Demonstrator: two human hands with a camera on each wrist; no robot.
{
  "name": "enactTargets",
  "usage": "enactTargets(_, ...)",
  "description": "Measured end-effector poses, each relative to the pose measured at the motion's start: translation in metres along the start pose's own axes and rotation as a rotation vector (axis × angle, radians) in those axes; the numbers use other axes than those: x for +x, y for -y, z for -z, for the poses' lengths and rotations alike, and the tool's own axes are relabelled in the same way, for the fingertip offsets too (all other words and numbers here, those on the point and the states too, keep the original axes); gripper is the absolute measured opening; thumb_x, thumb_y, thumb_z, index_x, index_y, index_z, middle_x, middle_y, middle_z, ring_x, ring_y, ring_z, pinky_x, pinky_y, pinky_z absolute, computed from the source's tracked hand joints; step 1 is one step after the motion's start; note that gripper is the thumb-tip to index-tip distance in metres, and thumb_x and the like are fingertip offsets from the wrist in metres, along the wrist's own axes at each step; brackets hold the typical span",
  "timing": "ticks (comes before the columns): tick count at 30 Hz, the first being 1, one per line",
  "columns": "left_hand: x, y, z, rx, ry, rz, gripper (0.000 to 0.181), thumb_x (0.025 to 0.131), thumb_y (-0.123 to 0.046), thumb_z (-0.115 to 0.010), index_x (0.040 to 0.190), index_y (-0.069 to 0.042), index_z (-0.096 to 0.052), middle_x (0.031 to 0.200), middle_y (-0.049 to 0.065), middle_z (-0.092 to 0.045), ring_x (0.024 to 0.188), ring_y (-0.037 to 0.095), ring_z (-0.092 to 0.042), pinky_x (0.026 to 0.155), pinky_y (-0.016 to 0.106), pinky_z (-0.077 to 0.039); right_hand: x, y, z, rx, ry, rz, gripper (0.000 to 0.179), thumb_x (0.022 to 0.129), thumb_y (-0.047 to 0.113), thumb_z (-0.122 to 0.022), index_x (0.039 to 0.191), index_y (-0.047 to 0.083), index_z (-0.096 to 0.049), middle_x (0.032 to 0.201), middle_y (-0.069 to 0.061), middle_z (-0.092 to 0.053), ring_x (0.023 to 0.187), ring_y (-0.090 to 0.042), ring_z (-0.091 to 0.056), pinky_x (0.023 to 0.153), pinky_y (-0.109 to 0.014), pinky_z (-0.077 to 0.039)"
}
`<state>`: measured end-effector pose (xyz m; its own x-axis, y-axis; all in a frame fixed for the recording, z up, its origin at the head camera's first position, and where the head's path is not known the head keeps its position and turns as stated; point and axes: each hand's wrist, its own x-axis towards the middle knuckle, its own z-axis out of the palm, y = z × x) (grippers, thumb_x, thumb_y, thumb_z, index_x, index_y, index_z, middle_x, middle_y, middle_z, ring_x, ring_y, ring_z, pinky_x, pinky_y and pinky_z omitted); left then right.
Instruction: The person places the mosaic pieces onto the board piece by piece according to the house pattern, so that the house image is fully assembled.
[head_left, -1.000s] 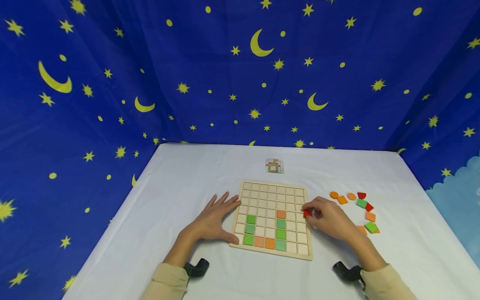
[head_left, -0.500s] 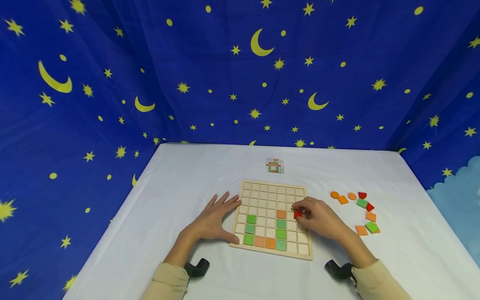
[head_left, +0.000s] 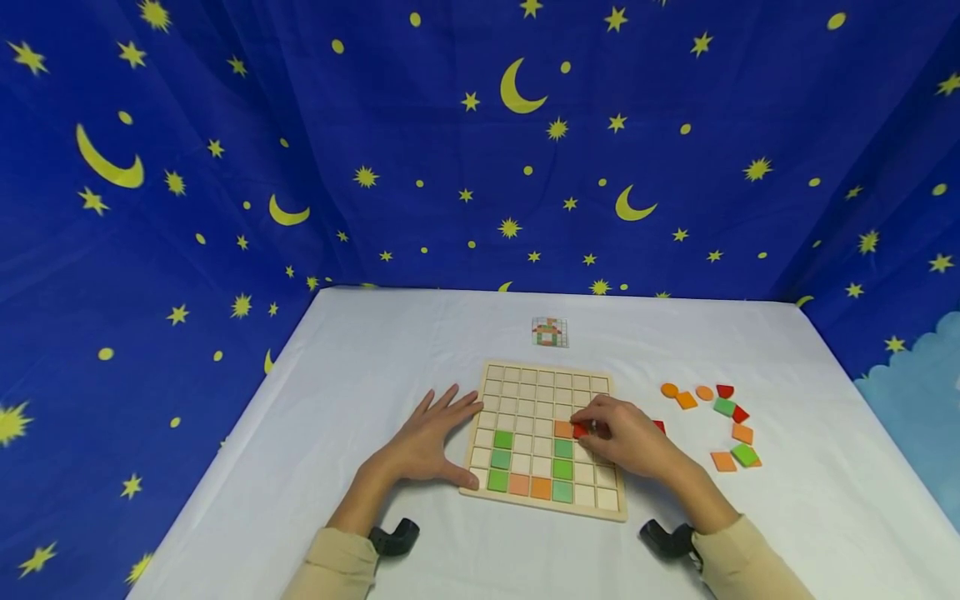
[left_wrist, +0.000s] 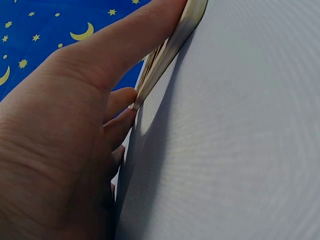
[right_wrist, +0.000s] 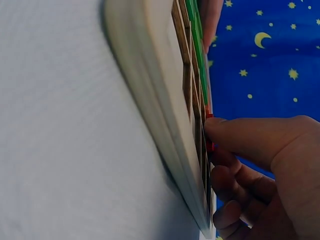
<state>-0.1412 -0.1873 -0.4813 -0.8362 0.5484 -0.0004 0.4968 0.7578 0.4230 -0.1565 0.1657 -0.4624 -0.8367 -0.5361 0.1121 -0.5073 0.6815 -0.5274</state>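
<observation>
- Head view: the red piece [head_left: 580, 431] has travelled left across the board [head_left: 522, 443] in the right hand [head_left: 630, 433]; it is now just right of the orange tile [head_left: 563, 429], in the same row.
- The right hand's thumb and fingers are pinched on that piece, so I judge the carrying nearly done and the placing in hand.
- A second red piece [head_left: 659, 426] has come into sight just right of the right hand's back; the loose pieces [head_left: 742, 433] farther right look unmoved.
- The left hand [head_left: 435, 442] has stayed put, fingers spread apart, touching the board's left edge, which probably steadies it.
- The picture card [head_left: 550, 332] lies ahead of both hands, beyond the board.
- Left wrist view: the thumb and fingertips touch the board's edge, without curling round it.
- Right wrist view: red shows at the thumb tip, close to the board's surface; whether it is seated, I cannot tell.
</observation>
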Motion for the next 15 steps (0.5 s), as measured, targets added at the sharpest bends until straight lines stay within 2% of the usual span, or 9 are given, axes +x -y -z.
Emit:
enactTargets(8,0.0013,0.0008,-0.0005,0.016,0.013,0.018,0.121,0.053,-0.084,-0.066,0.152,-0.025,-0.03,0.158,-0.01,-0.017,0.146,0.019,-0.003,0.116,0.043,0.003,-0.0007,0.0013,0.0011,-0.009,0.003,-0.031,0.025,0.083,0.019,-0.075,0.108,0.018,-0.073,0.089,0.01,-0.056,0.071,-0.009,-0.05,0.058,-0.024,-0.041)
enactTargets(15,0.0014,0.0001,-0.0004,0.014,0.018,0.024,0.121,0.054,-0.084,-0.067,0.152,-0.025,-0.03,0.158,-0.01,-0.017,0.145,0.019,-0.002,0.116,0.043,0.004,-0.0035,0.0005,0.0049,0.003,0.007,-0.016,0.028,0.084,0.019,-0.074,0.111,0.015,-0.072,0.089,0.011,-0.059,0.072,-0.009,-0.052,0.06,-0.024,-0.044)
